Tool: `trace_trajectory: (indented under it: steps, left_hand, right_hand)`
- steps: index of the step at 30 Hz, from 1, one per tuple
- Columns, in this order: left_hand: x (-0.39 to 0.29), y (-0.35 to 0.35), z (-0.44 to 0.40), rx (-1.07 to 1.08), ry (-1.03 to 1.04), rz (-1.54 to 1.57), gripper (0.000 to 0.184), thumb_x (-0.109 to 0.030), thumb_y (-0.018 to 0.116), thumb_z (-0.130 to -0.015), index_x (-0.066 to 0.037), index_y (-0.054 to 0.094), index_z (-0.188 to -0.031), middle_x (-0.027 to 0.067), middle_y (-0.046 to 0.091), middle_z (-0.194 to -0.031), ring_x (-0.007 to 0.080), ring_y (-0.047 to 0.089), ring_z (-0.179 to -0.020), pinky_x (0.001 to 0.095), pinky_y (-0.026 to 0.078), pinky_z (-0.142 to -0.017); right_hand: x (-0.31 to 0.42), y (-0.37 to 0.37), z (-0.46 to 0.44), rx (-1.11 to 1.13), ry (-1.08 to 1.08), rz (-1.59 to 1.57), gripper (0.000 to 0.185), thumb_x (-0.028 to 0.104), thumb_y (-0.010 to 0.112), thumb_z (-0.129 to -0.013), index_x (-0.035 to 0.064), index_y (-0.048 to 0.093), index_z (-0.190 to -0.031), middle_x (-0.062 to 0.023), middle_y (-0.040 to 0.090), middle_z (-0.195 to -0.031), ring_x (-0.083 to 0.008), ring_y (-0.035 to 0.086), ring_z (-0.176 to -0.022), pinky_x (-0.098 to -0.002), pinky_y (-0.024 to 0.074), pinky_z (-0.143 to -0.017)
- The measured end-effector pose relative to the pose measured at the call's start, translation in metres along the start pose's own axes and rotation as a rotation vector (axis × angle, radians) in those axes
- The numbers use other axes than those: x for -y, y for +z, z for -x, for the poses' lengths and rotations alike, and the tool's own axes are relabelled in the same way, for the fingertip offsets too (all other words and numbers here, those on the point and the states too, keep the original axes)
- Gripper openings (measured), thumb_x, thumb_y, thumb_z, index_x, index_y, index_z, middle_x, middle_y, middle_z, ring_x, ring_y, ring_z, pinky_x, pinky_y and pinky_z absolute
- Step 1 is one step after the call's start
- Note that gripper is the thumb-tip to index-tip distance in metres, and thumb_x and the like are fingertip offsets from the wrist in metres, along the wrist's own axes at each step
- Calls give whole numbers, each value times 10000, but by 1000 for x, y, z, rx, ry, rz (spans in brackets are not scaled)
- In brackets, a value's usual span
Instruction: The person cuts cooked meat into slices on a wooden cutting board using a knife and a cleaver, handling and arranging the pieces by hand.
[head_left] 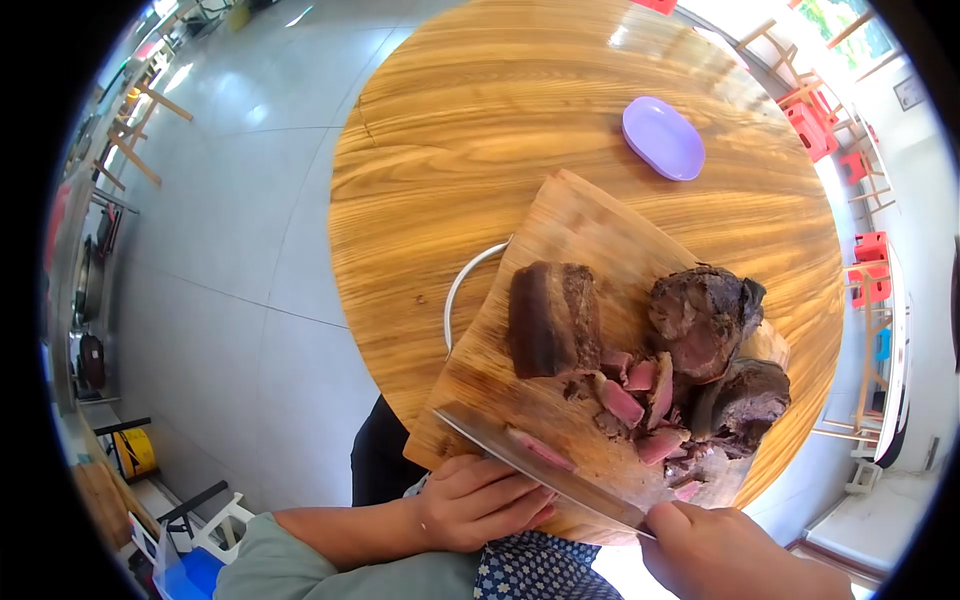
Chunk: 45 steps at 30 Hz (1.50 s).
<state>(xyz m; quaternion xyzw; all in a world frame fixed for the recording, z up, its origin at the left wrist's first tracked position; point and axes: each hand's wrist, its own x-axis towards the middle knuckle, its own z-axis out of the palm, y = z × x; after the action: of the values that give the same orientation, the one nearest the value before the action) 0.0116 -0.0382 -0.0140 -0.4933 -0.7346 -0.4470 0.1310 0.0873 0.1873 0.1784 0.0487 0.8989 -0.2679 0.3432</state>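
My right hand (715, 550) grips the handle end of a kitchen knife (560, 480), its long blade slanting up to the left across the near part of a wooden cutting board (585, 220). Close behind the blade is my left hand (485, 503), fingers curled and pressed together; whatever lies under them is hidden. A thin pink slice of meat (543, 450) lies along the blade's far side. Farther up the board sits a thick brown block of cooked meat (552, 320). Several pink cut pieces (622, 402) are heaped beside it. Two dark chunks of meat (700, 320) (745, 400) rest at the right.
The board has a metal handle (465, 285) and lies on a round wooden table (430, 160). A purple oval plate (664, 138) stands toward the far right of the table. Red stools (810, 130) are beyond its right edge, and grey tiled floor (230, 220) extends on the left.
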Motion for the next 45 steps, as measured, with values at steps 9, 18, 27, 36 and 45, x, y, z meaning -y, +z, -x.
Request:
trace_trajectory:
  steps: [9,18,27,36,45]
  left_hand:
    - [-3,-3,-4,4,16,-38,310,-202,873,-749,-124,764,-1029,25,743,-1071,200,691,-987,306,532,-824]
    - [-2,-1,-6,-61,53,4,354,-162,869,-738,-87,744,-1061,44,744,-1087,205,697,-955,305,519,-759]
    - [-4,0,-6,-87,107,-43,372,-134,881,-706,-73,749,-1049,50,730,-1085,240,690,-961,328,537,-757]
    - [-1,4,-1,-107,139,-33,385,-143,897,-672,-68,761,-1024,54,727,-1089,249,685,-987,341,539,-770]
    - [0,4,-1,-75,133,-82,360,-187,897,-703,-95,771,-1028,16,722,-1106,216,679,-983,318,539,-786]
  right_hand:
    - [19,20,-43,-45,-65,172,169,118,590,-949,-7,514,-1033,-232,669,-843,-437,667,-738,-531,528,-637]
    - [-8,30,3,-96,23,174,179,179,574,-973,17,508,-1014,-231,658,-779,-450,674,-720,-538,537,-645]
    - [-19,43,-54,-361,-260,-15,208,207,600,-993,32,494,-1027,-249,661,-822,-450,662,-776,-542,511,-668]
    - [-7,29,32,-315,35,39,229,226,640,-979,29,522,-995,-209,654,-814,-453,639,-720,-530,501,-632]
    - [-5,40,28,-289,-64,154,204,206,655,-960,42,534,-958,-172,631,-792,-398,652,-689,-492,522,-586]
